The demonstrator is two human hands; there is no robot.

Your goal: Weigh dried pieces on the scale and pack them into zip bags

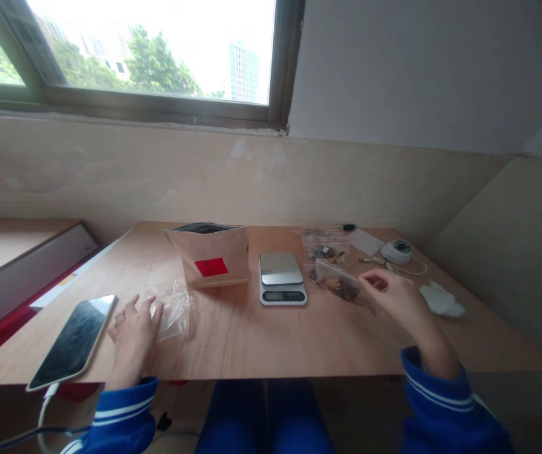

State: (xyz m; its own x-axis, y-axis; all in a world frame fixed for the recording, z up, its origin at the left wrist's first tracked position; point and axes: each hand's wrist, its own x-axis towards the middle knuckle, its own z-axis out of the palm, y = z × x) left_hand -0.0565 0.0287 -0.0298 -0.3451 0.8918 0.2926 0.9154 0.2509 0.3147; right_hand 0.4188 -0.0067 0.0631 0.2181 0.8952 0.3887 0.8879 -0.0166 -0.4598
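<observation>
My right hand (391, 293) pinches the edge of a clear zip bag (341, 282) with dark brown pieces inside, held tilted just above the table. Behind it lie more clear zip bags (325, 249) with dark pieces in them. My left hand (135, 331) rests low over the table with fingers apart, beside some clear, crumpled plastic bags (175, 315). Between the hands sits a white digital scale (282, 277), its metal plate bare. A brown paper pouch (216, 255) with a red label stands left of the scale, its top open.
At the left lies a phone (74, 340) with a cable plugged in. Toward the right are a white dome camera (396, 251) with its cord, a crumpled white tissue (441, 299) and a white card (365, 241). A wall and window (157, 57) rise behind the table (252, 353).
</observation>
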